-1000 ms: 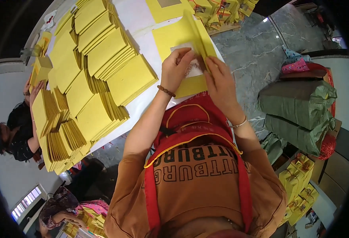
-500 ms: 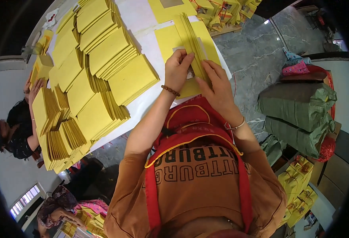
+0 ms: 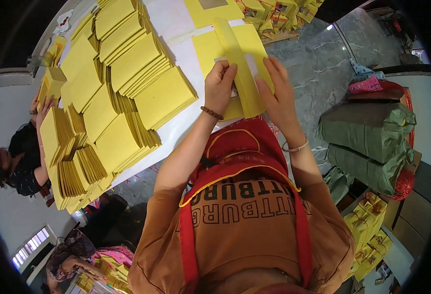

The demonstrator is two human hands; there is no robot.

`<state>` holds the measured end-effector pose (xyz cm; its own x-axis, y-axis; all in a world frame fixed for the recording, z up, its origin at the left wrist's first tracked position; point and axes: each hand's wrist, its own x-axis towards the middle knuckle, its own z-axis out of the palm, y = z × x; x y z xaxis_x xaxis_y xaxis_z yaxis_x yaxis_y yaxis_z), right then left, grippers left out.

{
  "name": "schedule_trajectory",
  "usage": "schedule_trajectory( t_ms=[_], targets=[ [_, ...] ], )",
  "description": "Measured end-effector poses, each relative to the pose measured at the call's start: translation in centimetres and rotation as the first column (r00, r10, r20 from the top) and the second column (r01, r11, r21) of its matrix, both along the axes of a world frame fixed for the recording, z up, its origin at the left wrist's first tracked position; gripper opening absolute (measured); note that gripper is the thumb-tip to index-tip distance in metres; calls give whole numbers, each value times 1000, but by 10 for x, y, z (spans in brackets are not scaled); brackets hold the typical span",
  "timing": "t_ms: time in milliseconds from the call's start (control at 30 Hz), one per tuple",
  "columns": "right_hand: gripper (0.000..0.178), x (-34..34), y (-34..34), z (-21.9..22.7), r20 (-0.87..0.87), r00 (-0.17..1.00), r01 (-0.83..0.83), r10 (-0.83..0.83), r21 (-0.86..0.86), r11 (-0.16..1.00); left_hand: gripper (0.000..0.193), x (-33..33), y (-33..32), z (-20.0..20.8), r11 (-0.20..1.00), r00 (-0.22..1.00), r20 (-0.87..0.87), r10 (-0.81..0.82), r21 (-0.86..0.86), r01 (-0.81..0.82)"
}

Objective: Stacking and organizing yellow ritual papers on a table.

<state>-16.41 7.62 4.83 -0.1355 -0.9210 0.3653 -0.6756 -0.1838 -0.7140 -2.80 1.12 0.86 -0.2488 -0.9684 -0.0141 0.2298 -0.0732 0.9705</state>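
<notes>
While stacks of flat yellow paper envelopes (image 3: 127,93) fan across the white table (image 3: 181,122), the left hand (image 3: 219,88) and right hand (image 3: 278,95) pinch a folded yellow paper sheet (image 3: 240,63), fingers closed on its creased edges, above the table's near edge.

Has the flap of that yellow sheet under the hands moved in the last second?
Yes. The yellow flap lay flat on the white table a second ago; now it stands folded up as a ridge between the left hand and right hand.
</notes>
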Motion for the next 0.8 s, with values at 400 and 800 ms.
schedule_trajectory(
  t_ms=[400,800],
  targets=[
    [73,12,-24,-26,785,618,-346,45,220,912,19,2,-12,4,997,989,148,7,71,-18],
    [94,13,-31,-11,676,732,-390,86,312,866,18,6,-18,4,1000,992,123,-15,21,13]
  ],
)
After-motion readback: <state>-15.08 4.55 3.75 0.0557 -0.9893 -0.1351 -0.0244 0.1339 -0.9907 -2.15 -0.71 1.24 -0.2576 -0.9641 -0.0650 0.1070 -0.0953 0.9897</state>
